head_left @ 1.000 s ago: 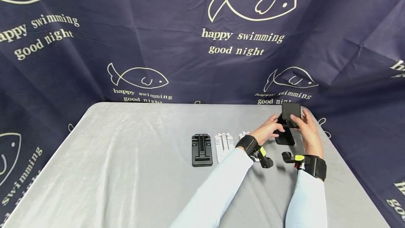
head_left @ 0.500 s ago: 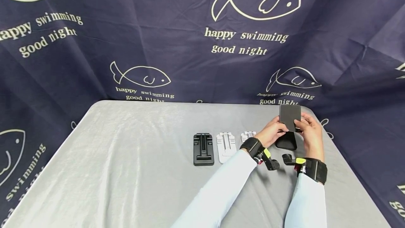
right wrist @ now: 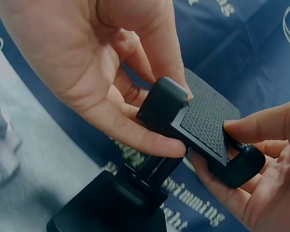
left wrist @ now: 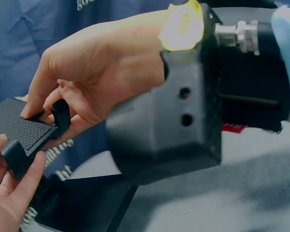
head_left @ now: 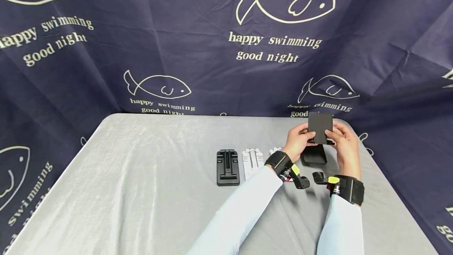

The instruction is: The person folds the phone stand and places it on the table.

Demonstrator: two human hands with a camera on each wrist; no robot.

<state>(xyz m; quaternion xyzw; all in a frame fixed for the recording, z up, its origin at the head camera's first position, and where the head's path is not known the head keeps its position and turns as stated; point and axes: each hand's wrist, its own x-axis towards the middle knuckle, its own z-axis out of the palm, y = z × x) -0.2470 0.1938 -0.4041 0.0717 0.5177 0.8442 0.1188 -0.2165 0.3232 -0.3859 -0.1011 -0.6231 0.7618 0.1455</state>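
Note:
Both hands are on an unfolded black phone stand (head_left: 320, 123) near the far right corner of the table. My left hand (head_left: 296, 141) pinches the left side of its upper plate, thumb on the front face. On the other side, my right hand (head_left: 345, 145) grips the plate's right edge with thumb and fingers. The wrist views show a textured pad (right wrist: 205, 123) on the plate and two curved lips (right wrist: 244, 166) at its lower edge. A ribbed stem (right wrist: 159, 169) runs from the plate down to the flat base (left wrist: 87, 203), which hangs below the hands.
A folded black phone stand (head_left: 227, 176) lies mid-table, with a folded white one (head_left: 252, 160) to its right. Another white stand (head_left: 275, 150) is partly hidden behind the left wrist. The grey-covered table (head_left: 159, 192) ends at a dark blue curtain (head_left: 209, 30).
My left hand has shifted from the stem area to the plate's left side. The plate now faces me more squarely, and the stand has moved slightly left since half a second ago.

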